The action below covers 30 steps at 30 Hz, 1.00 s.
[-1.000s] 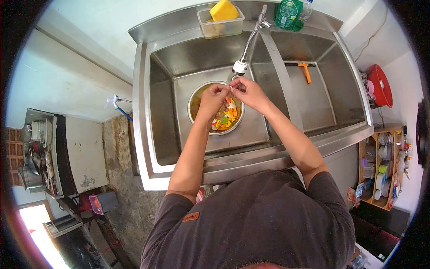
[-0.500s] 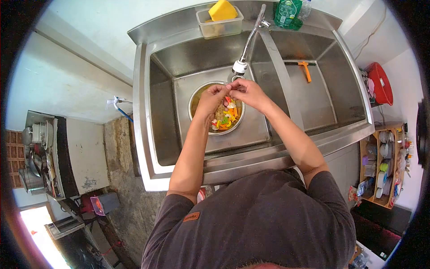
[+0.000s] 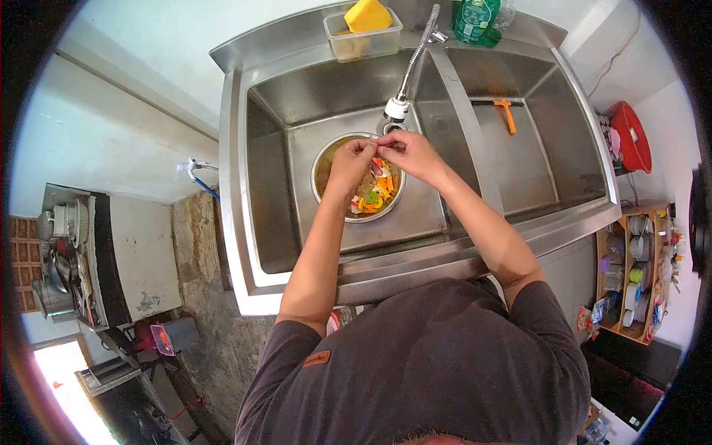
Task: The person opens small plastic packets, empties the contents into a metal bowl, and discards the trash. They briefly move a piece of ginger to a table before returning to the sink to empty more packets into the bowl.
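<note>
A round metal bowl stands in the left sink basin. Small pieces in yellow, orange, red, green and white lie inside it, in what looks like murky water; their kind is too small to tell. Over the bowl's far part, my left hand and my right hand meet at the fingertips. Both hands are closed in a pinch around something small and pale, mostly hidden by the fingers. Just beyond them hangs the white head of the flexible faucet.
Behind the basin sits a plastic tub with a yellow sponge. An orange-handled squeegee lies in the right basin. A green pouch stands on the back ledge. To the right are a red basin and a wooden dish rack.
Both hands stay pinched together above the bowl, with only a slight shift of the fingers. Some pieces in the bowl look slightly shifted.
</note>
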Motion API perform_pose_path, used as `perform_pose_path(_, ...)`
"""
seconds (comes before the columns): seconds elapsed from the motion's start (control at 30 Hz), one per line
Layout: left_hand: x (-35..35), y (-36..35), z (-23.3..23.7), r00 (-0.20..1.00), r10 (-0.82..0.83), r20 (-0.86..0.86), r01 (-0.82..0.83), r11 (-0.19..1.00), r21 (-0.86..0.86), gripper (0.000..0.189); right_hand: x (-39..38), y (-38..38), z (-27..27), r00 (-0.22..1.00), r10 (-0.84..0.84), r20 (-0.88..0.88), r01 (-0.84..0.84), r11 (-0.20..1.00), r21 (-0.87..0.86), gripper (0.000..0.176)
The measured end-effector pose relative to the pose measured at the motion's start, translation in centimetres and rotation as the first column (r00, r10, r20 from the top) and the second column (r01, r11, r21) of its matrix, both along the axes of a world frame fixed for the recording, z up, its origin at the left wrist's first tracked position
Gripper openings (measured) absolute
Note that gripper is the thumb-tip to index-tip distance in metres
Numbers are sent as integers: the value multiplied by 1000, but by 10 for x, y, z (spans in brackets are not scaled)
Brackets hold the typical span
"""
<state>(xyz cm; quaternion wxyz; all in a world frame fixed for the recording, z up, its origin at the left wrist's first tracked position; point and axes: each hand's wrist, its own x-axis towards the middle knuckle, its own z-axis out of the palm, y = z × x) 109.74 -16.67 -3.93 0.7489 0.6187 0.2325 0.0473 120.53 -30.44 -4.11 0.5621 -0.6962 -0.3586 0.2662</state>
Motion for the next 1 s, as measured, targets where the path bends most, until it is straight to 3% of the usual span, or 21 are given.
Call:
perform_pose_path(0.13, 1, 0, -1, 1000, 30, 4, -30, 999, -29, 24, 0, -2, 7, 1000, 12, 15, -12, 1000, -19, 24)
perform_pose_path(0.2, 1, 1, -1, 1000, 29, 9, -28, 999, -39, 25, 4, -2, 2, 991, -42, 124, 56, 992, -115, 26)
perform_pose_path(0.4, -2, -5, 8, 998, 53, 22, -53, 999, -11, 26, 2, -2, 2, 960, -137, 243, 174, 975, -140, 23)
perform_pose_path(0.73, 0, -2, -1, 999, 28, 22, -30, 995, 92, 23, -2, 1, 5, 977, -91, 193, 113, 988, -109, 19)
perform_pose_path(0.83, 0, -3, 0, 998, 36, 59, -43, 991, 124, 19, 1, 1, 1, 988, -47, 144, 66, 990, -125, 17)
perform_pose_path(0.9, -1, -2, 0, 996, 48, 72, -57, 991, 120, 18, 4, 2, -5, 998, 22, -66, -23, 999, -21, 17)
perform_pose_path(1.0, -1, -1, 1, 998, 35, 55, -44, 982, 186, 14, 6, 0, 1, 981, 15, -193, -24, 999, -46, 17)
